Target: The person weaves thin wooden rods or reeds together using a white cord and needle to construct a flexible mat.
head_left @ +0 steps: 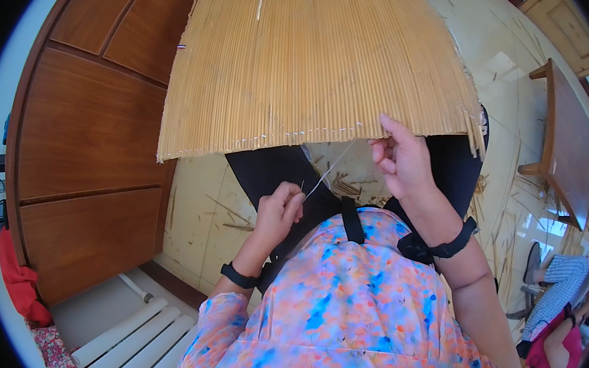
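A panel of straw stalks point(306, 57), laid side by side, rests over my dark-trousered knees. White stitches run along its near edge. My right hand point(404, 159) pinches that edge right of the middle, thumb on top and fingers curled below. Closed and lower to the left, my left hand point(279, 214) grips a pale thread point(327, 175), which stretches taut up to the panel's edge beside my right fingers. A thin, needle-like tip point(302, 184) sticks up from the left fingers; the rest of it is hidden. A few stalk ends point(475, 134) hang loose at the panel's right corner.
A brown wooden cabinet point(94, 129) stands close on the left, above a white slatted rack point(130, 342). Straw scraps point(346, 183) litter the tiled floor. At right are a wooden bench point(567, 139) and another person in checked trousers point(559, 287).
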A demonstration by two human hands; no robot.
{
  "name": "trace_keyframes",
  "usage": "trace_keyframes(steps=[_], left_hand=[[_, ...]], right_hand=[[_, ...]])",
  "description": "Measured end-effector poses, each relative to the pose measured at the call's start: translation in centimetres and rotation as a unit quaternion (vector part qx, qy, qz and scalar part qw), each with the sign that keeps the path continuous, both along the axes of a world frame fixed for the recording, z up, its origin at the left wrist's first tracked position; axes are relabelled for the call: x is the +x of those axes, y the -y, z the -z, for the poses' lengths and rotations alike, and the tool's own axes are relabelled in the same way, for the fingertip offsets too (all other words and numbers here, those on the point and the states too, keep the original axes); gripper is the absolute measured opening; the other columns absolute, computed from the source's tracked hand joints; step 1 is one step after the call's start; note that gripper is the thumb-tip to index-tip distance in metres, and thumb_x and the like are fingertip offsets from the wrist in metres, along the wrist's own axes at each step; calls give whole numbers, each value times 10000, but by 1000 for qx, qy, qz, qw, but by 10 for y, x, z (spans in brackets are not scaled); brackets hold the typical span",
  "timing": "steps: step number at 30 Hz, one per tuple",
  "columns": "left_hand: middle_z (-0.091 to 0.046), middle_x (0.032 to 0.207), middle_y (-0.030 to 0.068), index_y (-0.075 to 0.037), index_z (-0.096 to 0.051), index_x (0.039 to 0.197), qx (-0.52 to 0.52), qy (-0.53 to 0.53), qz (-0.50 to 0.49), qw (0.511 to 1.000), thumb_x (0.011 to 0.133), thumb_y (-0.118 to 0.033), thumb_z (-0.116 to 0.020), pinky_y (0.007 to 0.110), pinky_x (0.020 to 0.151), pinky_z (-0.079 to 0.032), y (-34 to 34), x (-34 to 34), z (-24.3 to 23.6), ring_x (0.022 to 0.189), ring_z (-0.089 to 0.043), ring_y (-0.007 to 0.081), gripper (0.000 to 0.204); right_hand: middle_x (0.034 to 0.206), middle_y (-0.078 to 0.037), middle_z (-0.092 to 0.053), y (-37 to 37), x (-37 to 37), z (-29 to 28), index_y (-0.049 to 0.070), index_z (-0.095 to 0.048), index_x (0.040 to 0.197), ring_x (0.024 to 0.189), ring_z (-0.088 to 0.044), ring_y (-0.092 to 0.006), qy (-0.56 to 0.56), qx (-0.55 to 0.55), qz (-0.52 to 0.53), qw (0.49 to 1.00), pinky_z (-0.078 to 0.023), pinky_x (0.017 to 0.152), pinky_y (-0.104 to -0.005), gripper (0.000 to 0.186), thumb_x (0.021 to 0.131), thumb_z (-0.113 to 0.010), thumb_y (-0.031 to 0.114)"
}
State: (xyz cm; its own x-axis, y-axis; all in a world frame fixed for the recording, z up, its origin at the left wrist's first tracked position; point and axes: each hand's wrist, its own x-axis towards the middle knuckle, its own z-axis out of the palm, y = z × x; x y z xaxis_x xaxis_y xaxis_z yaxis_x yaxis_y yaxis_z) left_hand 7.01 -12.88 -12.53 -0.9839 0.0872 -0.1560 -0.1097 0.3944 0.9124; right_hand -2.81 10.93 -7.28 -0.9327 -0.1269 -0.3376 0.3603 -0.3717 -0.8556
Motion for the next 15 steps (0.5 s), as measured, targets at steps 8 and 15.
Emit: trace_keyframes(steps=[8, 15], left_hand=[[-576, 566, 31, -16, -538, 892, -35, 11, -10, 999, 939, -72, -532, 225, 463, -448, -7, 12, 5, 478, -556, 83, 73], [-577, 552, 64, -16, -542, 904, -52, 21, -38, 998, 927, -62, -533, 259, 468, -472, -11, 8, 12, 478, -592, 133, 52]], right_hand=[[548, -40, -560, 17, -1, -37, 22, -606, 753, 362, -362, -73, 128, -91, 45, 987, -239, 351, -207, 343, 908, -576, 326], [667, -62, -609, 8, -5, -39, 36, -595, 805, 425, -455, -76, 137, -173, -8, 975, -266, 367, -195, 255, 901, -591, 272]])
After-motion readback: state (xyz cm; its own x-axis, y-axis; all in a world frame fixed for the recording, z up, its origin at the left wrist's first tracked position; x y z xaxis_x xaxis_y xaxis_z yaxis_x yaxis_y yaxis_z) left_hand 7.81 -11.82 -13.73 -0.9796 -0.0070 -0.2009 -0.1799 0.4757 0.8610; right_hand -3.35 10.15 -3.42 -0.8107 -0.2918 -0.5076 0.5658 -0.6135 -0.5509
